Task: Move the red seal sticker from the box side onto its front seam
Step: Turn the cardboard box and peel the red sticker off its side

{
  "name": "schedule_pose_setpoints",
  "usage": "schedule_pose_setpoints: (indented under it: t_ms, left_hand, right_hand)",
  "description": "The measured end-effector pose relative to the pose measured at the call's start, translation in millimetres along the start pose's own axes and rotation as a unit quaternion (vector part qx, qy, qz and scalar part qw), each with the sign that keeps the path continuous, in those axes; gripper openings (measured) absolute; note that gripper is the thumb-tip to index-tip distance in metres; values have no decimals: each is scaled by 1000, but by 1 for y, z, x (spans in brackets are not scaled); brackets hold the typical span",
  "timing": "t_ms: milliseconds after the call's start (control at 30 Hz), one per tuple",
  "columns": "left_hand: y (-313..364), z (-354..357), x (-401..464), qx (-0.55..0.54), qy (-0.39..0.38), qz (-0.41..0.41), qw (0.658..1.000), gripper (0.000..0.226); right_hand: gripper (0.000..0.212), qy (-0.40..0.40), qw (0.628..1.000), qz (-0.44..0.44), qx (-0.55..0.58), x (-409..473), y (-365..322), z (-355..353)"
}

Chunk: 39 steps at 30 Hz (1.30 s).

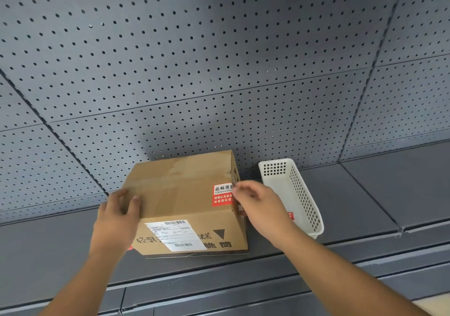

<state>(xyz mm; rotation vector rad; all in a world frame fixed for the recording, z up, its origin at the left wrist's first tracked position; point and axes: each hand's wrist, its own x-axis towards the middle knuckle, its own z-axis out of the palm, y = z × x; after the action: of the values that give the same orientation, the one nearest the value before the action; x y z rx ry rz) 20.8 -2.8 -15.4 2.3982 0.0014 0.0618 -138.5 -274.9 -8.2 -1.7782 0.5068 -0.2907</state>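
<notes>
A brown cardboard box (180, 194) stands on a grey shelf. A red and white seal sticker (222, 195) lies on the box's top face at its right edge, wrapping toward the right side. My right hand (255, 203) is at that edge, thumb and fingertips pinched on the sticker's right end. My left hand (119, 218) presses flat on the box's top left corner and holds it steady. A white shipping label (175, 235) is on the front face, above upside-down black print.
A white perforated plastic basket (294, 194) stands just right of the box, with a bit of red showing beside it. The grey pegboard wall (194, 72) rises behind. The grey shelf (365, 194) runs left and right.
</notes>
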Motion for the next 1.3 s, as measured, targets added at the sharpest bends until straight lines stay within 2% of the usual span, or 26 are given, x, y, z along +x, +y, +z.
schedule_pose_setpoints:
  t_ms: [233, 467, 667, 933, 1067, 1200, 1300]
  left_hand:
    - [7, 11, -10, 25, 12, 12, 1000, 65]
    - [11, 15, -13, 34, 16, 20, 999, 59]
    - [11, 15, -12, 34, 17, 24, 999, 60]
    - [10, 16, -11, 34, 10, 22, 999, 61]
    - [11, 16, -12, 34, 9, 21, 999, 61]
    - [12, 16, -12, 36, 6, 15, 999, 61]
    - [11, 16, -11, 36, 4, 23, 999, 61]
  right_hand:
    - [58, -29, 980, -36, -195, 1, -23, -9]
    - [23, -24, 923, -84, -374, 3, -39, -1]
    - [30, -38, 905, -70, -418, 12, -45, 5]
    - [21, -38, 893, -66, -443, 12, -51, 9]
    - [29, -42, 878, -83, -469, 6, -55, 13]
    - [21, -29, 843, -135, -520, 2, -55, 17]
    - [13, -25, 782, -208, -587, -2, -52, 21]
